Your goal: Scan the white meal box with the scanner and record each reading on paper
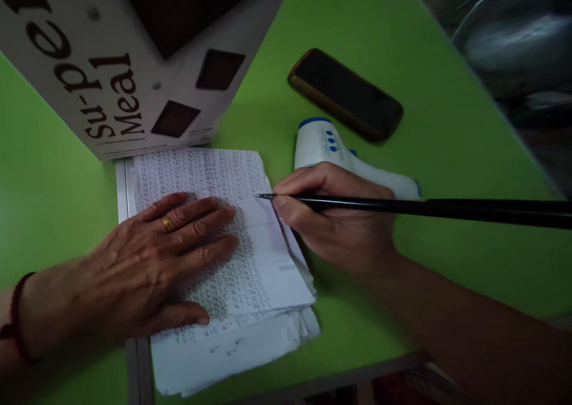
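Note:
Handwriting in dark ink covers much of the top sheet of a stack of paper (pixel 272 232), with blank paper along its right side. My left hand (pixel 165 256) lies flat on the written part, fingers stretched out, a gold ring on one finger. Pinched between the thumb and fingers of my right hand (pixel 339 220) is a long black pen (pixel 429 208). Its tip is at the right end of the writing; whether it touches the paper I cannot tell. Just behind my right hand lies a white infrared thermometer (pixel 315 140) with blue buttons, partly hidden by the hand.
A large white printed box (pixel 179 83) stands at the back left, against the paper's far edge. Beyond the thermometer lies a dark phone (pixel 348 92) in a brown case. All rest on a green table (pixel 456 125). Its right edge runs diagonally, with a shiny clear object (pixel 513 41) past it.

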### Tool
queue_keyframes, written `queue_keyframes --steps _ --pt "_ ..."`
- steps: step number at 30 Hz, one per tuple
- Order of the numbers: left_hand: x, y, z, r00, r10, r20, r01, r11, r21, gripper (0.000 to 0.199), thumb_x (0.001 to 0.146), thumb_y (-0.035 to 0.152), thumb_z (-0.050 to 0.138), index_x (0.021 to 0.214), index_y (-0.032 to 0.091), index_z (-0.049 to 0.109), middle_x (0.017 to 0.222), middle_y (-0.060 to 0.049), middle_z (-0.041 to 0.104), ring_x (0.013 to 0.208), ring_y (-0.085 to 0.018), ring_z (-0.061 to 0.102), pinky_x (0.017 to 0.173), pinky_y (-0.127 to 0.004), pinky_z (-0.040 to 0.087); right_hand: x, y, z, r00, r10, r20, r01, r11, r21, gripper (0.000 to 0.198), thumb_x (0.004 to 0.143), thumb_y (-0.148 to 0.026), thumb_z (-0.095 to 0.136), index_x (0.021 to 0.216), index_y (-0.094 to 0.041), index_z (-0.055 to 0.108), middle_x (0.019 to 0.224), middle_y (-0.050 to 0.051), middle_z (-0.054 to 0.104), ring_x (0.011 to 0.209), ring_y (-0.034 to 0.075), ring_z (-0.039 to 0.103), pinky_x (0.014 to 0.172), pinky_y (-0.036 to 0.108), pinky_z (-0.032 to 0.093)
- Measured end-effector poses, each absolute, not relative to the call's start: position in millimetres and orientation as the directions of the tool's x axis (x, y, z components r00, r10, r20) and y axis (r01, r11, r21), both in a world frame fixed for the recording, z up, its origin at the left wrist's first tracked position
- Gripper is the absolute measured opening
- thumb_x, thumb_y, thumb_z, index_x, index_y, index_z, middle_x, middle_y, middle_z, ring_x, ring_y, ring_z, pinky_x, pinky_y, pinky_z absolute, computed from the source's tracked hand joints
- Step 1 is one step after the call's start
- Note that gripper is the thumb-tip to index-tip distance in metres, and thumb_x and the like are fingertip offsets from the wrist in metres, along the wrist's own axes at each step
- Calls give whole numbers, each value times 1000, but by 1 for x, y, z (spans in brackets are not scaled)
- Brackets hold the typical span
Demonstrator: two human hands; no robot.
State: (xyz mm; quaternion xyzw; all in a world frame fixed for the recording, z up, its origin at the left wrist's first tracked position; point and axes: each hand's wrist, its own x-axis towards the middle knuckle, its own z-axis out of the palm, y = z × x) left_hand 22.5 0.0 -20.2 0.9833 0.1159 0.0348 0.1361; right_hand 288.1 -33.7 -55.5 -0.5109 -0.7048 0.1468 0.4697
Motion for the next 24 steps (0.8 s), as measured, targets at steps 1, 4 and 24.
queue_keyframes --steps 1,4,24 --pt "23 0 -20 971 238 29 220 -934 280 69 105 61 47 154 13 47 167 -16 34 155 -35 34 129 -57 27 288 -34 -56 -36 861 507 576 433 -693 18 81 -11 68 75 -27 63 63 -5 64 51 13 57 47 27 46" --pt "23 1 -18 971 240 16 226 -932 285 69 104 61 49 155 14 46 167 -15 33 156 -34 32 129 -56 26 287 -34 -57 -11 848 530 561 444 -698 17 81 -11 67 75 -26 64 62 -4 63 51 13 55 47 27 45" --pt "22 0 -21 974 224 39 207 -942 263 70 106 62 45 155 12 45 167 -17 34 155 -35 34 128 -57 27 288 -33 -55 -17 839 543 601 443 -665 15 80 -13 66 75 -26 62 61 -4 63 49 12 55 45 27 45"
